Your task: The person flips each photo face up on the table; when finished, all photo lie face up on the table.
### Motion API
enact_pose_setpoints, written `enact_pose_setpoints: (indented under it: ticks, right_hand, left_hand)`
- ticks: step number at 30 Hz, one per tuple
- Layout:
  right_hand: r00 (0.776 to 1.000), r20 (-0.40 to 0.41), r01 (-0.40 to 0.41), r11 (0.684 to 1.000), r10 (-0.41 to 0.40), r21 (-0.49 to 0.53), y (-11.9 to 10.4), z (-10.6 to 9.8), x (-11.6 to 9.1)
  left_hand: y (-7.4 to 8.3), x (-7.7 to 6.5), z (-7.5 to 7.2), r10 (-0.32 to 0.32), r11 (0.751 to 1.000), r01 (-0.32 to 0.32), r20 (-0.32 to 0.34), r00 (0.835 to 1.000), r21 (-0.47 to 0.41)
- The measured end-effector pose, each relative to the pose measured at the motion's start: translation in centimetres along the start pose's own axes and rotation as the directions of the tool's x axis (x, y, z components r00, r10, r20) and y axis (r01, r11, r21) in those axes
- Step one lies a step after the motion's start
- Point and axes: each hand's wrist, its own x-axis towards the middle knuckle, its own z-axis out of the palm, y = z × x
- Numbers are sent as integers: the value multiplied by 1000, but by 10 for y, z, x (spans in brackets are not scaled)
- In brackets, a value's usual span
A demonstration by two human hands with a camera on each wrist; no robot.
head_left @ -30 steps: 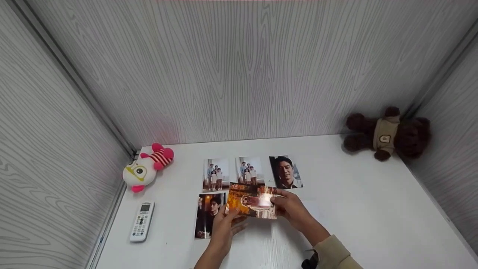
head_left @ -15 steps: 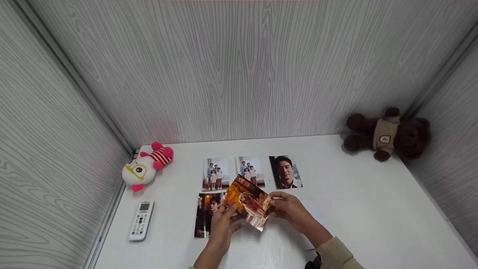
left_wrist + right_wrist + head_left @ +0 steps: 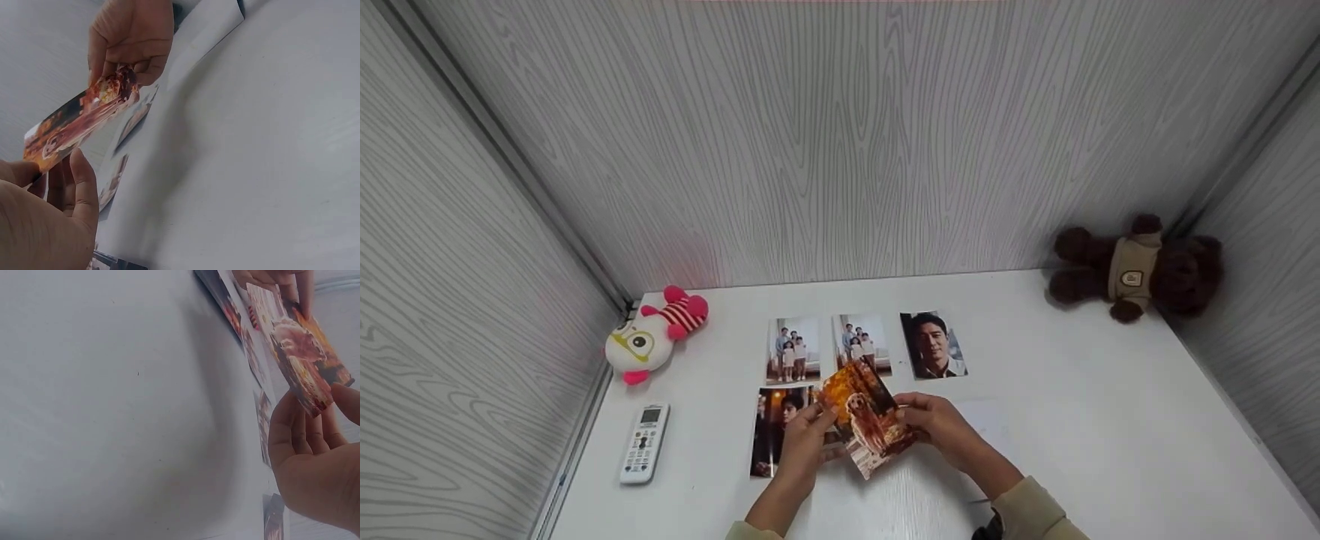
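Observation:
A glossy photo of a golden dog among autumn leaves (image 3: 866,427) is held up over the white table, tilted in the head view. My left hand (image 3: 802,444) pinches its left edge, thumb on the picture side. On the opposite edge, my right hand (image 3: 949,431) pinches it between thumb and fingers. The left wrist view shows the photo (image 3: 76,126) stretched between both hands, and in the right wrist view the photo (image 3: 298,349) appears apart from the tabletop. Behind my left hand lies a dark photo of a person (image 3: 767,435), partly covered.
Farther back lie two matching family photos (image 3: 793,349) and a portrait photo (image 3: 931,345) in a row. A pale sheet (image 3: 986,420) lies beyond my right wrist. At left are a white remote control (image 3: 645,444) and a pink-and-white plush toy (image 3: 643,347); a brown teddy bear (image 3: 1136,270) lies back right.
The dog photo has turned clockwise in my hands, from lying sideways to nearly upright. Both hands keep hold of it and have shifted only a little. The other photos stay put.

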Motion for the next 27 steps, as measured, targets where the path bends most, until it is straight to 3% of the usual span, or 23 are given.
enact_pose_setpoints:
  ticks: [8, 12, 18, 27]
  right_hand:
    - [1000, 21, -3, 1000, 4, -24, -1, 4, -2]
    - [1000, 9, -10, 1000, 10, -21, 0, 4, -2]
    - [1000, -30, -1, 1000, 1, 2, 3, 3, -1]
    - [999, -53, 1, 1000, -2, -5, 8, 5, 3]
  left_hand:
    - [-4, 2, -3, -18, 997, 12, 74, 997, 72]
    - [-3, 2, -2, -24, 997, 19, 69, 997, 72]
    - [-5, 0, -2, 20, 998, -23, 51, 998, 58]
    - [-4, -4, 0, 50, 990, -52, 24, 998, 129]
